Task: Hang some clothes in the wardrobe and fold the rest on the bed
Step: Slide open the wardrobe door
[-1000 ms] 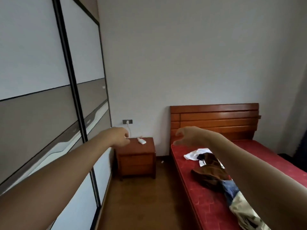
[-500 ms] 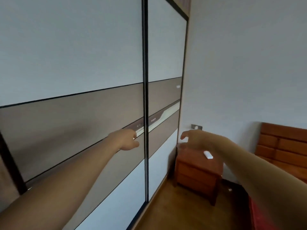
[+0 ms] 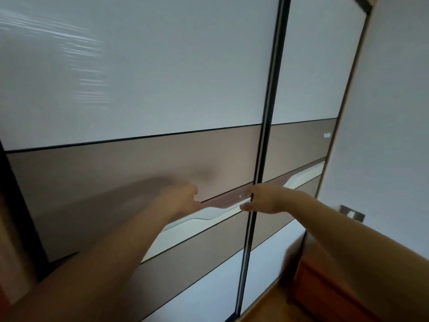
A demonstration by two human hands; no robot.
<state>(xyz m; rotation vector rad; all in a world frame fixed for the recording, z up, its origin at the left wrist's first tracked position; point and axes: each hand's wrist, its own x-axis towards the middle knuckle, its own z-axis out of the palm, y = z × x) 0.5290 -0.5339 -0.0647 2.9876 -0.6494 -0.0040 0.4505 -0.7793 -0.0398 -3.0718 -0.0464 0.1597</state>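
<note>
The wardrobe fills the view, with two sliding doors in white and brown panels [image 3: 144, 77], both closed. A dark vertical frame strip [image 3: 267, 126] divides them. My left hand [image 3: 183, 201] reaches to the left door at its brown band, fingers against the panel. My right hand [image 3: 262, 201] is at the dark strip, fingers spread and touching the door edge. Neither hand holds anything. No clothes and no bed are in view.
A wooden nightstand [image 3: 325, 289] stands at the lower right beside the wardrobe. A wall socket [image 3: 350, 213] sits on the grey wall [image 3: 394, 112] behind my right forearm. A strip of wooden floor [image 3: 267, 307] shows below the doors.
My view has swung left from the bed to the wardrobe. Both hands have moved forward and now touch the doors near the centre strip.
</note>
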